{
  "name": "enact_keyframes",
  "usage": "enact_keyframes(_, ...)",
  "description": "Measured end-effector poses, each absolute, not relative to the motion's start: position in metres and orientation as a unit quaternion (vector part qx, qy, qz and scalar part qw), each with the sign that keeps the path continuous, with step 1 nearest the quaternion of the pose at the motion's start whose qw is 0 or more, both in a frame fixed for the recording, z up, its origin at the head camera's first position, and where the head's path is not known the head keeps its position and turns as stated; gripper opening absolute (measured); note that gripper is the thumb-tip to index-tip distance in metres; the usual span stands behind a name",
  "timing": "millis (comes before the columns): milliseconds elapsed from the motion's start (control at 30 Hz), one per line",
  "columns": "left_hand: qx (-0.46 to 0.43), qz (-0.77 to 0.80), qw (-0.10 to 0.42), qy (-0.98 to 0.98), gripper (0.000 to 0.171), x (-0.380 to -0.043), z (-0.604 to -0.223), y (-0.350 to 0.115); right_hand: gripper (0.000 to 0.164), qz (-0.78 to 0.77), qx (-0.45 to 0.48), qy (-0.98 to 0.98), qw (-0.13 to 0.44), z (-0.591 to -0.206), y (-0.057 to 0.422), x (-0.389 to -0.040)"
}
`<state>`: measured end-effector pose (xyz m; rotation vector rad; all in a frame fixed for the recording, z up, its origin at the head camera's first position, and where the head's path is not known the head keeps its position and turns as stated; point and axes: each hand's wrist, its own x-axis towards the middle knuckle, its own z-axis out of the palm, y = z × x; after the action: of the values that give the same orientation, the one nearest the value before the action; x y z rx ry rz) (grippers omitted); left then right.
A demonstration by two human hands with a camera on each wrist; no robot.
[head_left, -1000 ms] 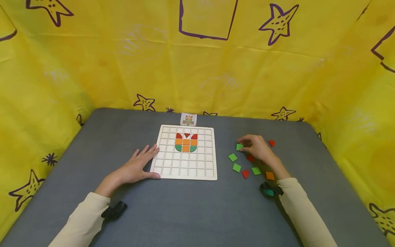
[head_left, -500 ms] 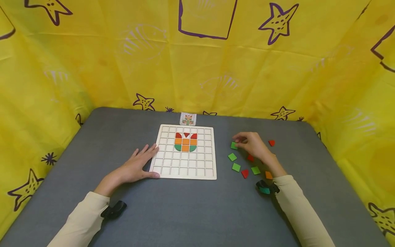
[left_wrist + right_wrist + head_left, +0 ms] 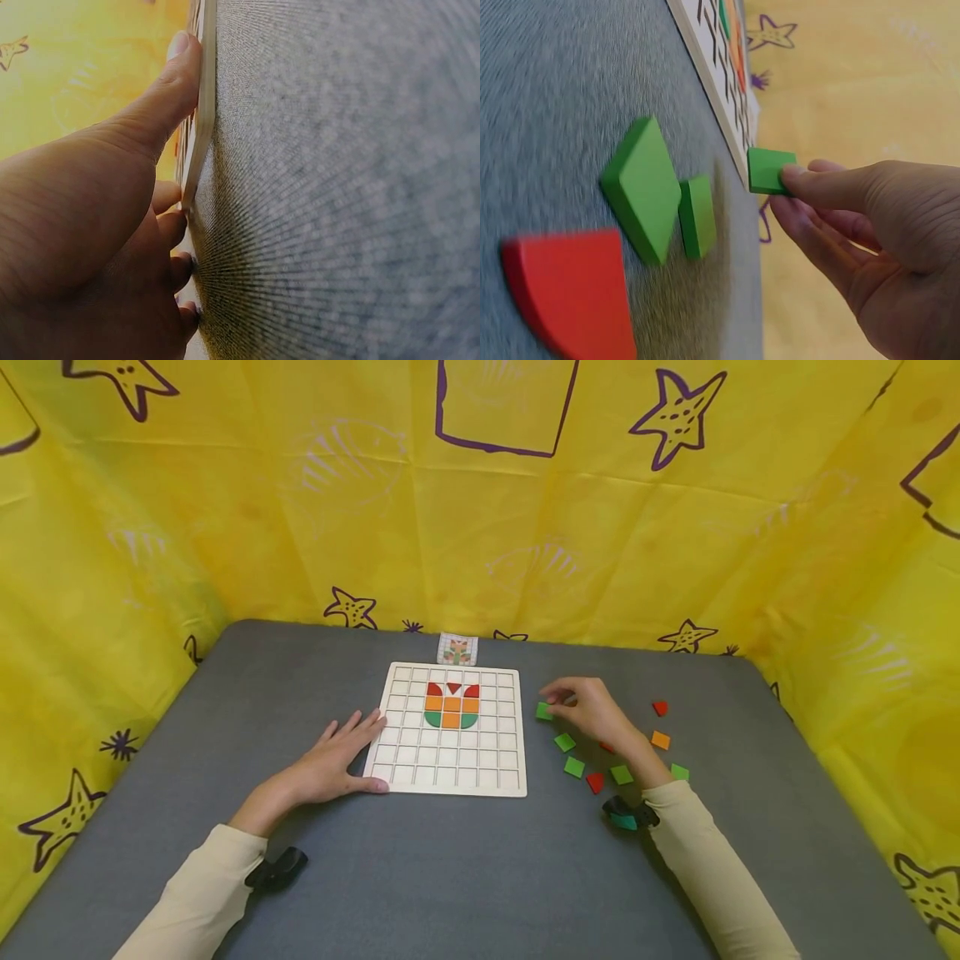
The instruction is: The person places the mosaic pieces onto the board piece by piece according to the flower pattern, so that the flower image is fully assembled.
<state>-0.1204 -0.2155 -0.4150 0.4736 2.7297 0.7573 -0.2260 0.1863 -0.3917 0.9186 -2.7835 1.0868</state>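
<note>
The green square tile (image 3: 766,170) is pinched at one edge in the right grip (image 3: 588,706), narrowed to little more than the tile's thickness between thumb and fingertips. It is held near the right side of the gridded board (image 3: 467,758), apart from it in the head view and seemingly lifted off the tabletop (image 3: 450,868). The left grip (image 3: 330,768) is spread wide, and the board's left edge and near-left corner are touched by its fingers and thumb.

For the carry, the tile is best kept level and pinched lightly, so that most of its face is left uncovered and no twist is given to it. The board is judged best steadied by the left grip without being pushed. The loose green tile (image 3: 565,742) should be cleared by the wrist.

No brand or writing can be read; on the pattern card (image 3: 457,650) only a small coloured design is made out.
</note>
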Motion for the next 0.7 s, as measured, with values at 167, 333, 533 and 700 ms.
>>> enact_keyframes(167, 0.164, 0.261, 0.134, 0.942, 0.105, -0.12, -0.415, -0.215, 0.019, 0.356, 0.298, -0.886, 0.002, -0.395, 0.175, -0.225)
enact_keyframes(333, 0.162, 0.26, 0.135, 0.942, 0.105, -0.12, -0.416, -0.216, 0.018, 0.366, 0.305, -0.879, 0.001, -0.398, 0.162, -0.224)
enact_keyframes(533, 0.166, 0.26, 0.131, 0.942, 0.105, -0.12, -0.417, -0.215, 0.017, 0.371, 0.319, -0.872, -0.009, -0.403, 0.147, -0.221)
enact_keyframes(700, 0.17, 0.257, 0.127, 0.943, 0.104, -0.12, -0.415, -0.216, 0.016, 0.375, 0.324, -0.868, -0.014, -0.406, 0.135, -0.221)
